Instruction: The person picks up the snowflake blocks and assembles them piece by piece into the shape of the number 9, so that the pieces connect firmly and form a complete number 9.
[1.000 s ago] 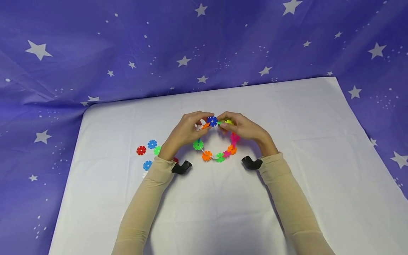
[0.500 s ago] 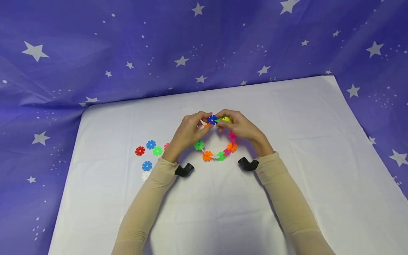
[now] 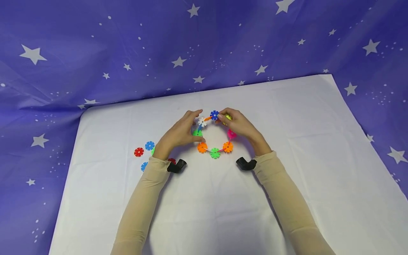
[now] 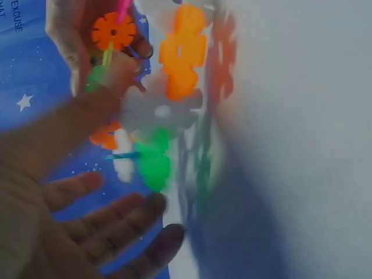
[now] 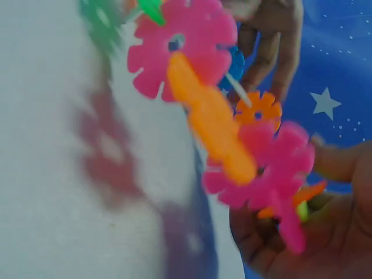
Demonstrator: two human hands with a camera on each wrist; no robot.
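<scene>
A ring of interlocking plastic snowflake discs [image 3: 215, 153], in several colours, is held up above the white-covered table in the head view. My right hand [image 3: 240, 125] pinches its upper right part, between the dark blue disc [image 3: 214, 115] and the yellow disc [image 3: 227, 119]. On the ring's left side my left hand [image 3: 178, 132] has its fingers spread and straight, with the thumb close to an orange disc [image 3: 202, 147]; whether it touches cannot be told. The left wrist view shows those spread fingers [image 4: 122, 232] around no disc. Pink discs [image 5: 183, 49] hang beside my right hand in the right wrist view.
Loose discs lie left of my left forearm, among them a red disc [image 3: 139, 152] and a blue disc [image 3: 149, 145]; the arm partly hides others. Black mounts [image 3: 246, 163] stick out from both wrists. A purple star-patterned cloth [image 3: 178, 42] rises behind the white table [image 3: 318, 117].
My left hand has let go beside the dark blue disc, spread its fingers and moved left and down. The ring's dark blue disc has risen slightly; its lower discs have shifted. The right hand keeps its pinch.
</scene>
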